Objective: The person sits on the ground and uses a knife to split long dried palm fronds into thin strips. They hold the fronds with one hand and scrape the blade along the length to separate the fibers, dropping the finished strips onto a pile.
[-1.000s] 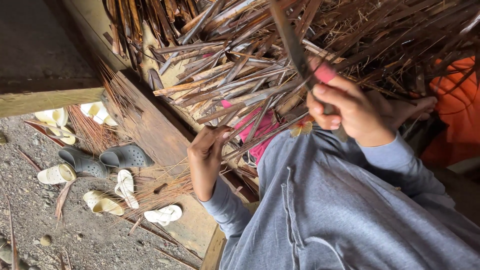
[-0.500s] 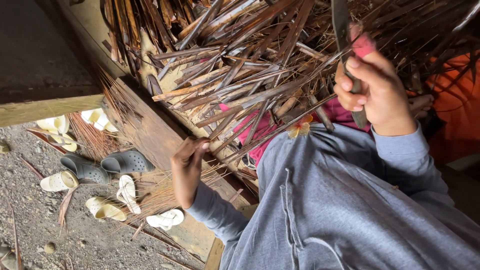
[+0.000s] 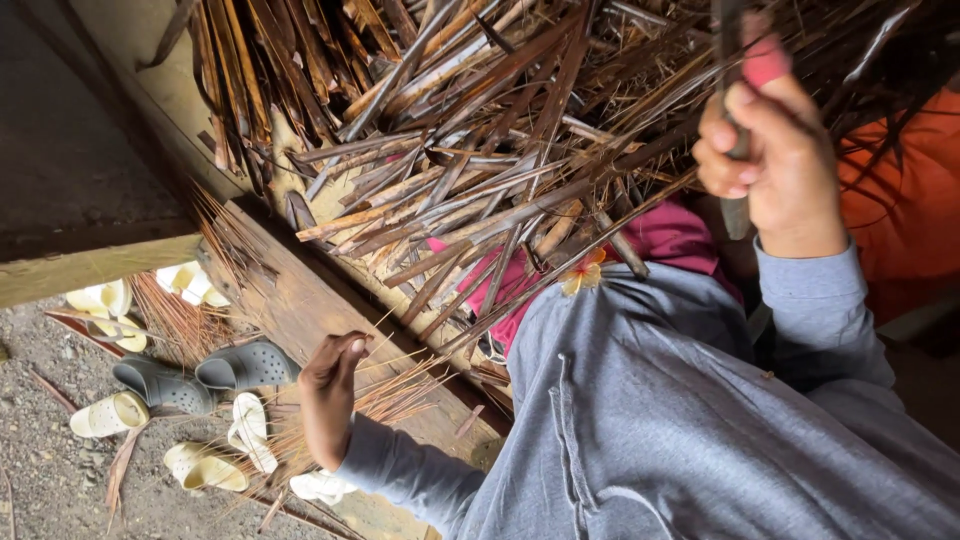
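I look down at my two hands and a big heap of dry brown leaf strips lying across my lap.

My right hand is up high on the right side. Its grip is closed tight around a knife. The dark blade sticks out below my fist, and the top of the knife goes up out of view. A pink bit sits by my thumb; I cannot tell what it is.

My left hand is low down, on the left. Its fingers are curled in and pinched together. A thin pale strip runs from the fingertips, so I think the grip is closed on it, but it is too thin to be sure.

The heap lies between my hands. It is up and to the right of my left hand, and to the left of my right hand. The long strips point from the lower left up to the upper right, toward the knife. My right hand is nearer the heap. It almost touches the strip ends.

I see no packages, labels or signs.

A wood plank runs under the heap. On the gravel ground at the left are grey clogs and pale sandals, close together. Something orange is at the far right.
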